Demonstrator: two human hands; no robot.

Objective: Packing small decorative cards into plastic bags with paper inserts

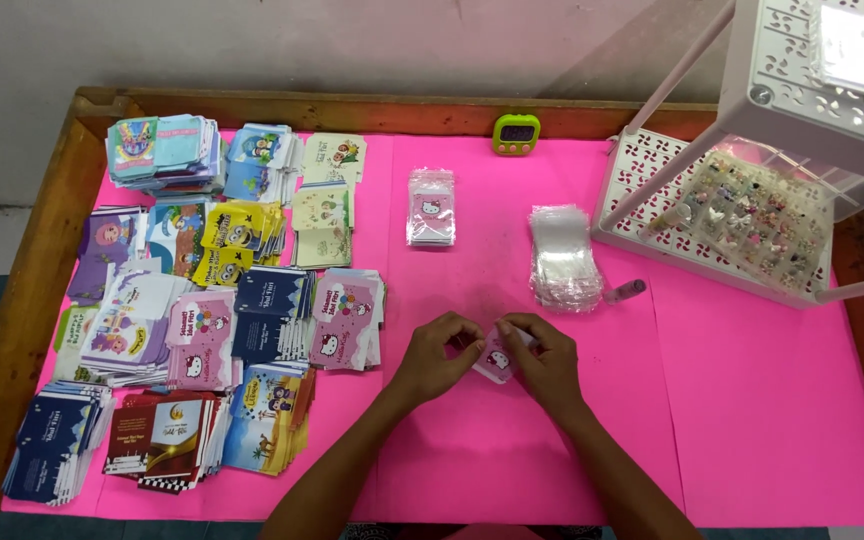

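Note:
My left hand (436,353) and my right hand (544,358) meet near the middle of the pink table cover (752,400), both pinching a small pink card with a white cartoon cat (497,359), which seems to sit in a clear sleeve. The fingers hide much of the card. A pile of empty clear plastic sleeves (563,257) lies just beyond my right hand. Farther back is a small stack of bagged pink cat cards (431,207).
Many stacks of colourful printed cards (202,300) fill the left side. A green digital timer (517,133) stands at the back edge. A white plastic rack (752,150) at the right holds a clear box of small trinkets (757,215). A small tube (624,291) lies beside it.

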